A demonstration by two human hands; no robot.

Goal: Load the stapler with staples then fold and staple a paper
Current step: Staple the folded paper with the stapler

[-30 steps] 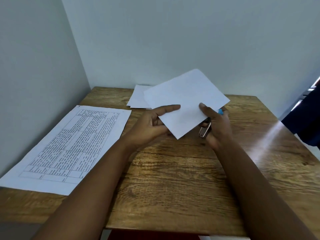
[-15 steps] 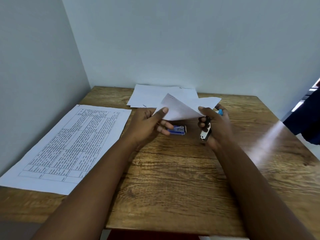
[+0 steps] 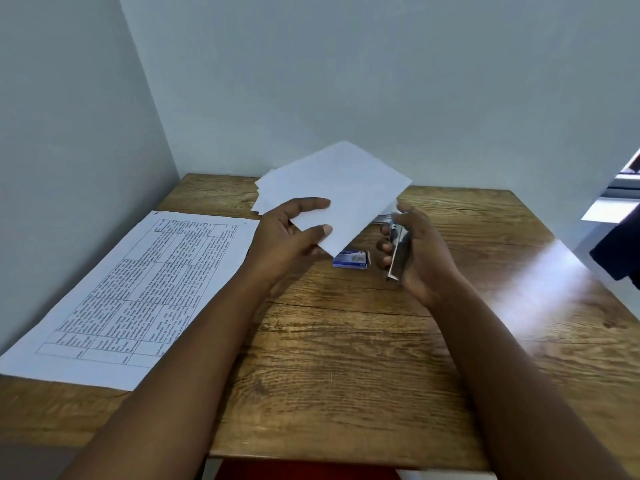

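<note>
Held the folded paper (image 3: 341, 188) pinched between left hand (image 3: 287, 237) thumb and fingers, stapler (image 3: 398, 249) gripped in right hand (image 3: 420, 254) curled fingers, above the table (image 3: 346, 358).

Wooden table (image 3: 346, 358) with pronounced grain, set into a room corner; its far edge meets the rear wall (image 3: 346, 81) at 12 o'clock and its left edge lies along the side wall (image 3: 62, 133) at 9 o'clock. Both walls are plain and pale grey-white, joining in a vertical seam that runs down toward 11 o'clock. A bright streak of light (image 3: 547, 289) crosses the tabletop at 3 o'clock. At 2 o'clock, a window frame (image 3: 623, 188) admits daylight at the picture's edge. Below the table's near edge, at 6 o'clock, a red surface (image 3: 304, 472) shows.
</note>
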